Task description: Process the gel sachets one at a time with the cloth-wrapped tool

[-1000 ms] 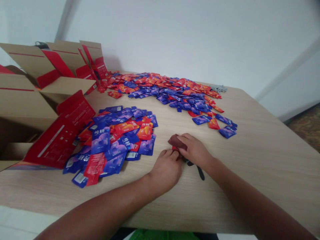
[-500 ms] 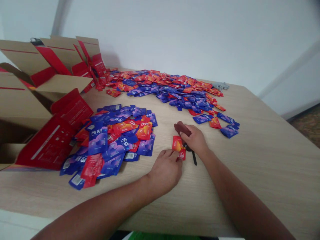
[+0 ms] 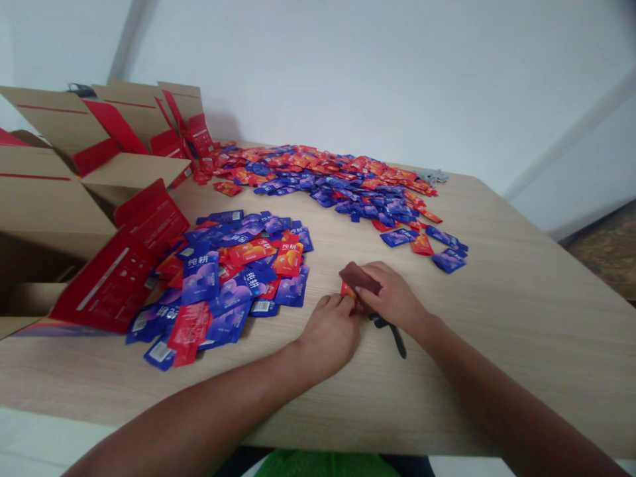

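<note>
My left hand (image 3: 330,334) lies on the wooden table (image 3: 497,318) with its fingers curled, their tips pinning a small red packet (image 3: 347,291). My right hand (image 3: 392,298) is closed round a dark maroon block-like tool (image 3: 358,276) and holds it down over the same packet, so most of the packet is hidden. A black strap or handle (image 3: 396,336) trails from under the right hand towards me. A loose heap of blue and red packets (image 3: 233,271) lies just left of both hands.
A wider spread of the same packets (image 3: 338,175) covers the far side of the table. Open cardboard boxes (image 3: 50,199) with red flaps (image 3: 119,278) stand at the left edge. A small grey object (image 3: 431,175) lies at the far right of the spread.
Half a second ago my right hand was lifted further away and the red packet lay exposed. Now it has come back down over the packet with the maroon tool. My left hand has barely moved.
</note>
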Action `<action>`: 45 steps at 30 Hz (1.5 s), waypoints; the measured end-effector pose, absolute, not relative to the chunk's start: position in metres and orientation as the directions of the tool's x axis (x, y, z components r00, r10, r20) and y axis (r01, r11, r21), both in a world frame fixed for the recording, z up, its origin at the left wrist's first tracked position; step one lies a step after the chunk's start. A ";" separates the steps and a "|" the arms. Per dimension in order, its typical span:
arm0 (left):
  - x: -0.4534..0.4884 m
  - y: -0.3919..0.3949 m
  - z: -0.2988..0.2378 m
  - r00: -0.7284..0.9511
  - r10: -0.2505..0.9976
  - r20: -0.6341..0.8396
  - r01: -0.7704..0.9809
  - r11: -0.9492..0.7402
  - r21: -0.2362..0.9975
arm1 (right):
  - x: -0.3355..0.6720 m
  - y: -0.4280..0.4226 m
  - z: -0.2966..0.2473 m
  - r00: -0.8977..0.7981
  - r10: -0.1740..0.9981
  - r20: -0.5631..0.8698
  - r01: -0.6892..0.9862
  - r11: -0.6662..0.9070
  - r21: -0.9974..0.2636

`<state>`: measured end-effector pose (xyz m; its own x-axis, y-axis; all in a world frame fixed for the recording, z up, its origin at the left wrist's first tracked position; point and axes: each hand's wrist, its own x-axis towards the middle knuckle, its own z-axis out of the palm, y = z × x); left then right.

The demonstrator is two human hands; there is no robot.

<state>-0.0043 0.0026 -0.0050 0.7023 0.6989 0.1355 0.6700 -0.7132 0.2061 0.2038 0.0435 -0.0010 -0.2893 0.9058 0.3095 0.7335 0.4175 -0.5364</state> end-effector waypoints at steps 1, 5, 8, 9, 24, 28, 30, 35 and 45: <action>-0.004 0.003 -0.006 0.704 0.697 0.137 0.668 -0.716 0.204 | 0.202 0.036 0.001 -0.367 0.886 0.283 0.730 0.463 -0.504; -0.002 0.003 -0.006 0.713 0.690 0.125 0.666 -0.722 0.188 | 0.196 0.027 0.002 -0.463 0.858 0.223 0.769 0.514 -0.381; -0.002 0.003 -0.005 0.708 0.696 0.120 0.670 -0.716 0.196 | 0.195 0.038 0.000 -0.451 0.866 0.216 0.776 0.499 -0.385; -0.002 0.003 -0.004 0.705 0.698 0.125 0.671 -0.714 0.200 | 0.195 0.044 -0.001 -0.436 0.872 0.224 0.777 0.490 -0.395; -0.006 0.003 0.002 0.716 0.692 0.093 0.667 -0.717 0.204 | 0.200 0.099 -0.029 -0.030 0.945 0.326 0.742 0.239 -0.626; -0.006 0.003 0.004 0.720 0.689 0.082 0.662 -0.718 0.216 | 0.200 0.096 -0.030 -0.021 0.942 0.336 0.717 0.248 -0.652; -0.006 0.004 0.005 0.721 0.689 0.076 0.662 -0.717 0.219 | 0.199 0.097 -0.029 -0.016 0.942 0.336 0.717 0.245 -0.653; -0.008 0.004 0.006 0.720 0.691 0.071 0.665 -0.715 0.217 | 0.204 0.093 -0.021 -0.064 0.948 0.313 0.720 0.261 -0.643; -0.007 0.003 0.002 0.706 0.697 0.124 0.661 -0.712 0.237 | 0.203 0.031 -0.013 -0.371 0.863 0.342 0.731 0.499 -0.465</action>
